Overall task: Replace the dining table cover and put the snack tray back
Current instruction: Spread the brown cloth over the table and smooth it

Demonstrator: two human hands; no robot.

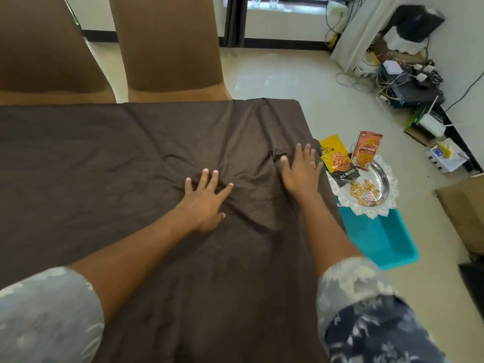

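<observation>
Brown cover (131,153) lies spread over the table, reaching the far edge and hanging over the right side, with creases bunched in the middle. Both hands rest flat on it, gripping nothing. The left hand (205,203) presses down on the wrinkled patch with its fingers straight and fanned wide. The right hand (301,171) lies palm down just beside the right edge, fingers straight and a little apart, a ring on one of them. Patterned sleeves (366,310) are rolled up past the forearms.

Off the table, just to its right, the silver tray (392,189) with its lacy rim sits on top of a teal box (379,239) on the floor. A yellow almond pack (337,161) and an orange pack (365,150) lean at the tray's far side, and loose snacks (362,191) lie in its bowl.

Two brown chairs (167,48) stand against the table's far edge. Cables and devices (408,82) clutter the floor along the right wall.
</observation>
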